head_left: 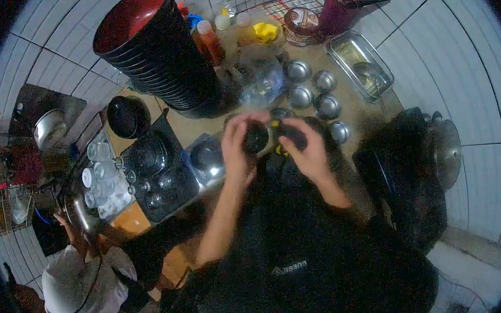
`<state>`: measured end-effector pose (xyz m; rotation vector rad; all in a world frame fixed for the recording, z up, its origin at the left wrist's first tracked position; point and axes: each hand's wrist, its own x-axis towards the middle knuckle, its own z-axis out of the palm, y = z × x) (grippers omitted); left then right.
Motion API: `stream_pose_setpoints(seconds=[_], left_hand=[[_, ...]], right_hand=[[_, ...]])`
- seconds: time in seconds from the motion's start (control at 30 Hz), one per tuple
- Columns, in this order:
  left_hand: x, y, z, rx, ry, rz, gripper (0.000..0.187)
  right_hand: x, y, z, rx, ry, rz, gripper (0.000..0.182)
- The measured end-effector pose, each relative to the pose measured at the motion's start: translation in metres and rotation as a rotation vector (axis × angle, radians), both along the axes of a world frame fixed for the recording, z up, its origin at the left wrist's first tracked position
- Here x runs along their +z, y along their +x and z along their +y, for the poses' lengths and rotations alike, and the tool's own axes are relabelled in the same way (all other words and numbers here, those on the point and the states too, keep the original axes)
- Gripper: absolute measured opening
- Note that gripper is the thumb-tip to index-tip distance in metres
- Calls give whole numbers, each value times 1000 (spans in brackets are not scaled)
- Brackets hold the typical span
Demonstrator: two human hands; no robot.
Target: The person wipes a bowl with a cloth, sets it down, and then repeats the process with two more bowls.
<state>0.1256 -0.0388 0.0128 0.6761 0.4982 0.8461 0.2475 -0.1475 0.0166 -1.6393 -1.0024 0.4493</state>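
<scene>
My left hand is wrapped round a small dark round cup with a glossy face, held in front of my chest. Beside it, my right hand is curled with its fingers bent towards the cup, over a dark patch with a bit of yellow near the fingertips; I cannot tell what it holds. Both hands are slightly blurred. Just past them on the counter stand several small round metal tins, and a clear plastic bag lies behind the left hand.
A tall stack of black bowls leans at the back left, near sauce bottles. A rectangular clear container stands at the right. Left are glasses and a black tray. Another person works at lower left.
</scene>
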Motion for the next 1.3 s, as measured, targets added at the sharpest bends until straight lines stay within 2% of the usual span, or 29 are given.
stream_pose_setpoints(seconds=[0.07, 0.1, 0.13, 0.17, 0.2, 0.27, 0.3, 0.43, 0.53, 0.57, 0.67, 0.7, 0.8, 0.83, 0.93, 1.0, 1.07, 1.13, 1.2, 1.23, 1.27, 1.3], left_hand=[[3, -1, 5, -64, -49, 72, 36], [3, -1, 5, -67, -48, 72, 36], [1, -1, 4, -110, -82, 33, 46], [0, -1, 2, -156, -117, -5, 57], [-2, 1, -1, -164, -118, -3, 57], [-9, 7, -4, -96, 46, 102, 72], [-23, 6, 0, -81, 84, 141, 79], [-12, -4, 7, -125, 9, 46, 84], [-37, -4, 6, -62, 140, 148, 84], [-9, 1, -3, -25, 206, 202, 84], [-5, 2, -4, -62, 106, 92, 85], [-1, -1, -4, -83, 115, 112, 86], [-2, -4, -7, -83, 77, 60, 88], [2, -1, -9, -19, 229, 197, 90], [1, 1, -9, -7, 255, 232, 91], [1, -4, -5, -69, 218, 145, 92], [5, -4, -5, -34, 252, 150, 92], [9, 0, -12, -23, 276, 187, 93], [12, 7, -17, 156, 306, 307, 93], [-11, 1, -6, 97, 313, 272, 93], [-9, -4, -3, 102, 319, 272, 93], [-5, -10, -3, -23, 270, 175, 93]], right_hand=[[25, -1, 0, -31, -48, -2, 32], [30, 0, 0, 7, 10, -189, 34], [32, 1, 0, 43, 66, -375, 36], [30, -4, -1, 69, 40, -456, 41], [32, -9, -1, 61, 37, -455, 41], [38, -16, 1, 232, -179, -608, 45], [30, -17, 2, 273, -137, -712, 46], [33, -32, 1, 449, -73, -669, 44], [35, -15, 3, 400, -45, -623, 43], [30, -14, 4, 276, -29, -655, 40], [34, -17, 3, 333, -46, -785, 36], [40, -20, 0, 458, -101, -716, 34], [42, -15, 0, 466, -61, -674, 34], [41, -15, 1, 468, -66, -673, 34], [38, -13, 4, 341, -58, -762, 32], [36, -15, 3, 408, 19, -760, 32], [41, -11, 0, 539, -87, -720, 34], [38, -4, 6, 484, -20, -677, 36], [36, -5, 10, 345, -20, -701, 35], [37, -9, 6, 383, 3, -709, 36], [37, -12, 3, 385, 10, -710, 36], [36, -14, -1, 468, -30, -720, 37]])
